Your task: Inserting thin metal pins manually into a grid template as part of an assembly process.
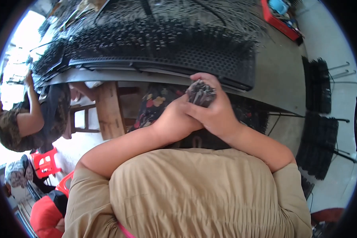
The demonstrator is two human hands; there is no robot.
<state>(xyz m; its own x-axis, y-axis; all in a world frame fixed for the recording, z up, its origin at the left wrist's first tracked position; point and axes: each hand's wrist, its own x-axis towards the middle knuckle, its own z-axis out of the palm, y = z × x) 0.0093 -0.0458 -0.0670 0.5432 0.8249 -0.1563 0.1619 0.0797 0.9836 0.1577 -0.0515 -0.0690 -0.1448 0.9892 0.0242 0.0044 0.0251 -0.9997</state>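
Both of my hands are closed round a bundle of thin dark rods (201,93), held upright in front of my chest just before the table edge. The rods' greyish ends show at the top; the rest is hidden in my grip. My left hand (179,119) wraps the bundle from the left and below. My right hand (218,109) grips it from the right, fingers curled over the far side. Just beyond stands a black perforated rack (222,65), with many thin black rods standing in its holes.
Loose grey rods (230,16) lie heaped behind the rack on the table (279,75). A red bin (279,22) stands at the far right. Black bundles hang on a rack (317,142) to the right. At left, another person (23,123) works beside a wooden stool (108,109).
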